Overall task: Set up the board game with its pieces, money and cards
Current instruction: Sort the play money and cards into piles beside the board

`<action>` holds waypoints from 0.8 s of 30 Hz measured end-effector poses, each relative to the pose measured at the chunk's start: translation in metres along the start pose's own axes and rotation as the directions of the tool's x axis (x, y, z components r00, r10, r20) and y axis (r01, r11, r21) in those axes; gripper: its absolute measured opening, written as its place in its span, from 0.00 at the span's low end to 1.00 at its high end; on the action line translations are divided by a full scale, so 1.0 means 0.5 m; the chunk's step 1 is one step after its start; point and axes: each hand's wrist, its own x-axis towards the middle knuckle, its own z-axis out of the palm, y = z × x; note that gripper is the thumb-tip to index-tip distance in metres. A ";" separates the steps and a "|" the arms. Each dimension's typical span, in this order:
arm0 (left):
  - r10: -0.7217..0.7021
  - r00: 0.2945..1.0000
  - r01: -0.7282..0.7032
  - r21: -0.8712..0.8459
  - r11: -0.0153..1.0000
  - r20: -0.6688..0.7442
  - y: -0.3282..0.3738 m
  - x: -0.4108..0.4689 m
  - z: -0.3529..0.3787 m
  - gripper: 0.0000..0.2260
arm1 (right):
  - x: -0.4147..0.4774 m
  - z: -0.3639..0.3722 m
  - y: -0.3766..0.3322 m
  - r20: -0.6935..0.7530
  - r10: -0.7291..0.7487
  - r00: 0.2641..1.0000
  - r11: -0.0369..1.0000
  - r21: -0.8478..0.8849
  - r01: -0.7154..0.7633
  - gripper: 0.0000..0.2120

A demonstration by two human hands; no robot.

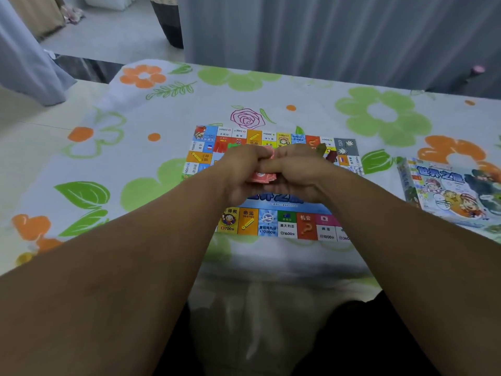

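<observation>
A colourful game board (267, 225) lies flat on the flowered cloth in the middle of the view. Over its centre my left hand (241, 169) and my right hand (301, 169) meet, both curled round a small stack of red cards (260, 177). Only the stack's lower edge and a bit of its top show between my fingers. A few small pieces (325, 153) stand on the board just right of my right hand, blurred and partly hidden.
The game box (455, 194) with cartoon art lies at the right on the flowered tablecloth (135, 164). Grey curtains (339, 33) hang behind the far edge. The table's left edge drops to a tiled floor (27, 137).
</observation>
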 end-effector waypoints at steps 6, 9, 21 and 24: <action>-0.049 0.999 0.047 -0.104 0.993 -0.011 -0.006 0.014 -0.005 0.11 | 0.012 -0.021 0.008 -0.039 0.037 0.999 0.990 -0.132 -0.042 0.11; -0.059 0.998 0.053 -0.127 0.990 -0.038 -0.006 0.024 -0.007 0.10 | 0.020 -0.036 0.014 -0.134 0.040 0.990 0.973 -0.222 -0.069 0.16; -0.103 0.994 0.099 -0.108 0.989 -0.030 -0.021 0.062 0.039 0.05 | 0.017 -0.090 0.029 -0.157 -0.005 0.988 0.972 -0.233 -0.032 0.11; -0.108 0.994 0.105 -0.089 0.990 -0.031 -0.022 0.073 0.057 0.07 | 0.021 -0.121 0.030 -0.201 0.027 0.979 0.963 -0.258 -0.079 0.09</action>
